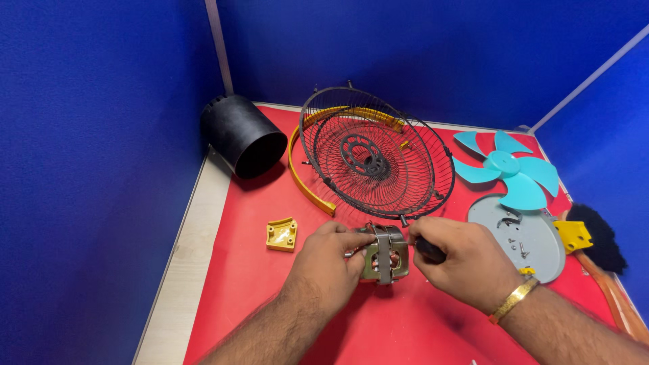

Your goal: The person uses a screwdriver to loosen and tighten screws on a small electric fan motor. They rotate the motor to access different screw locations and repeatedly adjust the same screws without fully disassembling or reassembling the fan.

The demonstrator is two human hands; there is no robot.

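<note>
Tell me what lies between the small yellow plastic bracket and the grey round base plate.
In the head view, between the small yellow plastic bracket and the grey round base plate lie the left hand, the metal fan motor it grips, and the right hand gripping a black-handled tool.

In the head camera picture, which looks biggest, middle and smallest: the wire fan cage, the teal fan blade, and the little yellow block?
Largest to smallest, as they look in the head view:
1. wire fan cage
2. teal fan blade
3. yellow block
The block lies nearer the camera yet looks smallest, so the order seems safe.
</note>
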